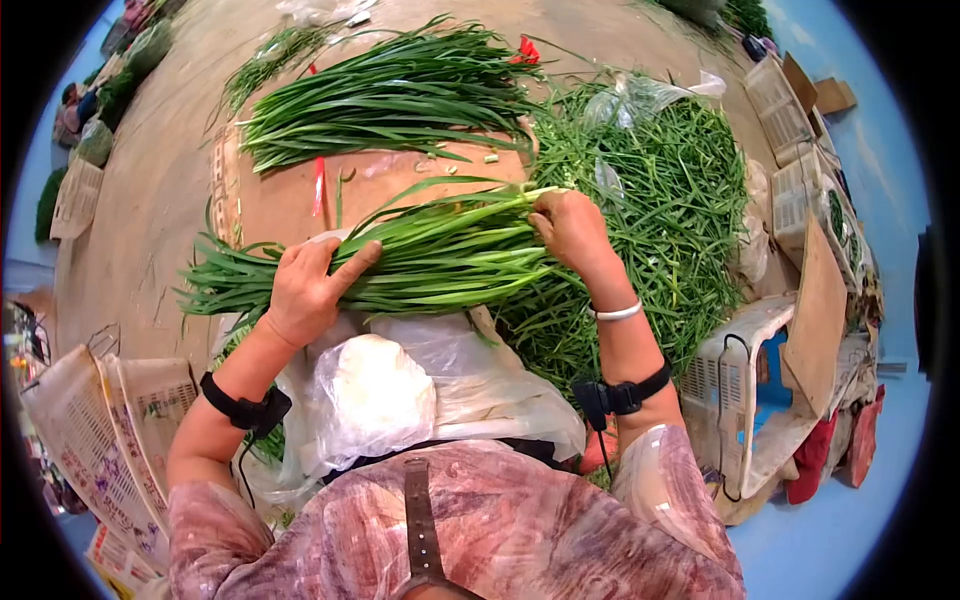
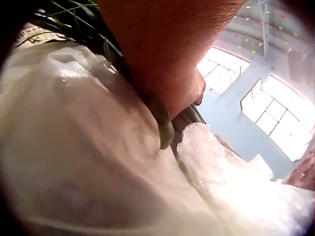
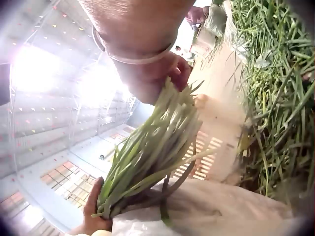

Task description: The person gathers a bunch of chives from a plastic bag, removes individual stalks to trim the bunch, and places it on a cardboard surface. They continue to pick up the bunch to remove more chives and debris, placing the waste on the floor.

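Note:
A loose bunch of long green leafy stalks (image 1: 440, 250) lies across the lap, pale stem ends to the right; the right wrist view shows those stems (image 3: 162, 132) close up. My left hand (image 1: 308, 290) grips the bunch near its leafy part, thumb across the top; in the left wrist view the hand (image 2: 167, 73) hides most of the stalks. At the upper edge of the pale ends, my right hand (image 1: 575, 232) pinches stems between thumb and curled fingers. In the right wrist view the right hand (image 3: 157, 73) is above the stem ends.
A second bunch (image 1: 390, 100) lies on a board (image 1: 270, 200) ahead, beside red ties (image 1: 319, 185). A big heap of loose greens (image 1: 650, 220) spreads at the right. Plastic sheeting (image 1: 470, 370) covers the lap. Crates (image 1: 720, 390) stand at the right, others at the left.

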`<state>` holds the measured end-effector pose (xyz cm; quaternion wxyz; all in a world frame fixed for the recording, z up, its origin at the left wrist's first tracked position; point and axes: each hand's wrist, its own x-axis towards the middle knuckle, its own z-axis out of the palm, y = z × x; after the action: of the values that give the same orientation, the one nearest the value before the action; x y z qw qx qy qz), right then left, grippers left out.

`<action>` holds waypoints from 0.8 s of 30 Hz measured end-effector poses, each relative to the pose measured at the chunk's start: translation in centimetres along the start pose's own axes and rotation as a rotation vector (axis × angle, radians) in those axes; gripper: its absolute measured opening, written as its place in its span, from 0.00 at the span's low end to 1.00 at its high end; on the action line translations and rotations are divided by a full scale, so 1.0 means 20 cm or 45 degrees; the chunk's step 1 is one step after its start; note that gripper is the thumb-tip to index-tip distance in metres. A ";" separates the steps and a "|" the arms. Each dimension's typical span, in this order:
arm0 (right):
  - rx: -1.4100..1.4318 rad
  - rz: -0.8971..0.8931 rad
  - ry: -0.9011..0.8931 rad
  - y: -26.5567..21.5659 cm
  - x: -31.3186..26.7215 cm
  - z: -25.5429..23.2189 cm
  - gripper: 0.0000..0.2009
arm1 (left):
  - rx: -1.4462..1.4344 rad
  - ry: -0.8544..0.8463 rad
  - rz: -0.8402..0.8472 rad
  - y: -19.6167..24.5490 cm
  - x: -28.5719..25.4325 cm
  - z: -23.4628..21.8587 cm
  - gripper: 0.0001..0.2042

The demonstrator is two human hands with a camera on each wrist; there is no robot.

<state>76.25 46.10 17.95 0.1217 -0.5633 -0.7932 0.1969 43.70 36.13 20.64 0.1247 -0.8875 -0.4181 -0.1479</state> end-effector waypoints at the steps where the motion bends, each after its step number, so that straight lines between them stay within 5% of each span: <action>1: 0.031 -0.016 0.064 0.01 -0.01 0.01 0.08 | -0.008 -0.009 -0.013 0.00 -0.01 0.00 0.33; 6: 0.137 -0.179 0.277 -0.01 -0.07 0.00 0.08 | -0.077 0.080 -0.071 0.00 0.00 0.02 0.30; 10: 0.277 -0.094 0.176 0.02 -0.10 -0.01 0.08 | -0.098 0.035 -0.068 0.00 0.02 0.01 0.32; 14: 0.395 -0.168 0.495 0.01 -0.15 -0.01 0.05 | -0.136 0.012 -0.139 0.01 0.02 0.00 0.33; 18: 0.241 -0.025 0.689 0.09 -0.19 0.02 0.05 | -0.101 -0.012 -0.121 0.01 0.03 0.01 0.34; 22: 0.523 0.544 0.801 0.45 -0.19 0.02 0.09 | -0.074 -0.049 -0.128 0.01 0.02 0.01 0.35; 24: -0.360 0.761 0.640 0.47 -0.23 -0.11 0.15 | -0.068 -0.048 -0.123 0.02 0.02 0.01 0.34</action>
<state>86.68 44.93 15.72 0.1706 -0.8104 -0.5597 -0.0310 44.23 36.23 20.62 0.0859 -0.8720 -0.4586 -0.1480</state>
